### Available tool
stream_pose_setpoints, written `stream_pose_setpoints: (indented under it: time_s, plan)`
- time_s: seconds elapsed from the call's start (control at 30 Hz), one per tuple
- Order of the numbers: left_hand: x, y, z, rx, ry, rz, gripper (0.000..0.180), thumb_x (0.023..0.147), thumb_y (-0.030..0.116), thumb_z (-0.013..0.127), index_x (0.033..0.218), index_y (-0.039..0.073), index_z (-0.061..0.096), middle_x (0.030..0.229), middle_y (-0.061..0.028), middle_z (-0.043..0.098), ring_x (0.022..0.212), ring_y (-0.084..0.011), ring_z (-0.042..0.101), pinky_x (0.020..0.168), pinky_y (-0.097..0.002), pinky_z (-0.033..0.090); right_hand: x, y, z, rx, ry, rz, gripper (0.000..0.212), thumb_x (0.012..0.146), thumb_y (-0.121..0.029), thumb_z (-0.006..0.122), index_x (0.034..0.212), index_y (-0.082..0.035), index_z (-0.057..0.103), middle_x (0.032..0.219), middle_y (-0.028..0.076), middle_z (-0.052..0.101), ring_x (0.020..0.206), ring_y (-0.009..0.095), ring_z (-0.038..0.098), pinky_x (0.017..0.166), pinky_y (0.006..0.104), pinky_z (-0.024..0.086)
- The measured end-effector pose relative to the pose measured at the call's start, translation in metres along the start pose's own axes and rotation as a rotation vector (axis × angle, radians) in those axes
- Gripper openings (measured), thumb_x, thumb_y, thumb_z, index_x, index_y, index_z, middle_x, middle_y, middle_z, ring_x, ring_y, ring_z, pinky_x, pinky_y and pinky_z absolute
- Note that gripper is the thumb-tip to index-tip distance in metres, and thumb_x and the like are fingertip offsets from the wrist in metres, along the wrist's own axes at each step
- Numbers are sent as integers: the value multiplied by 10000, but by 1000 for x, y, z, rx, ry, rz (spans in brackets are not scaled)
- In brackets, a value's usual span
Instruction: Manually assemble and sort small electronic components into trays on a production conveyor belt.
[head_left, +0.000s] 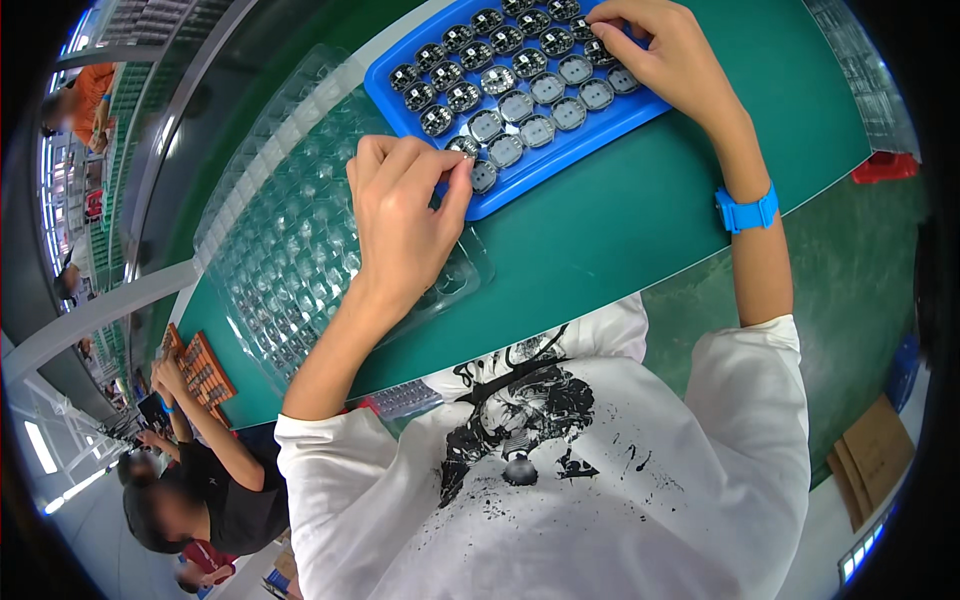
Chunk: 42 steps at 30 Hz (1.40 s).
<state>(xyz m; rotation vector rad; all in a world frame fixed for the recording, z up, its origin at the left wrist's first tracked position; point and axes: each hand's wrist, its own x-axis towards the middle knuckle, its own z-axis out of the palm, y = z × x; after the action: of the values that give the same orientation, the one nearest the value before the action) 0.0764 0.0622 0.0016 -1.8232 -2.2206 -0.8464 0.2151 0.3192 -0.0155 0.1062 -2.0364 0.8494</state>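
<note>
Green bench [620, 220]: both hands [405, 215] curled, pinching parts on blue tray [560, 150].

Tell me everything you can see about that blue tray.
The blue tray looks like moulded plastic, rectangular, with a raised rim. It lies flat and slanted on the green table, its rows filled with small round dark and silvery parts. The left hand pinches at its near corner; the right hand rests on its far end.

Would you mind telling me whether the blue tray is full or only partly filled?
Nearly full: the blue tray shows round parts in every visible pocket; hands hide some.
</note>
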Motion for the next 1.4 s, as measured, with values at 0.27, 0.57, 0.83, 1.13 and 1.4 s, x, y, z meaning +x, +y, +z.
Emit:
stream_pose_setpoints:
  time_s: [0.27,0.57,0.83,1.13,1.4]
  plan:
    - [-1,-2,1,23,-8,-20,84,738,52,773,794,54,709,738,-24,602,797,-231,511,734,-356,365,1,-12,-7,-304,-180,315,128,831,-101,669,878,18,681,814,163,651,747,335,647,673,390,515]
    - [0,1,5,32,-23,-43,64,745,57,767,777,60,711,729,-23,592,796,-227,509,733,-358,355,-2,4,-4,-166,-116,323,130,831,-104,669,877,17,681,818,164,650,751,335,645,668,393,513]
    - [5,-2,-1,107,-103,-30,60,763,69,754,789,40,709,752,-48,589,810,-250,513,748,-385,384,-1,-8,-12,-190,-115,328,129,832,-105,668,880,14,685,812,165,652,741,322,652,665,388,516]
    - [3,-3,-3,51,-94,-53,55,773,68,731,799,39,692,778,-60,579,827,-262,513,762,-392,392,-2,-15,-19,-284,-215,279,91,841,-24,667,927,3,681,860,74,634,749,186,600,668,282,479]
    - [3,-5,1,41,-32,-35,70,765,48,742,792,34,679,744,-53,577,776,-249,516,735,-376,390,-5,-26,-12,-489,-369,171,93,806,-7,700,896,2,675,829,85,603,777,249,586,672,353,486]
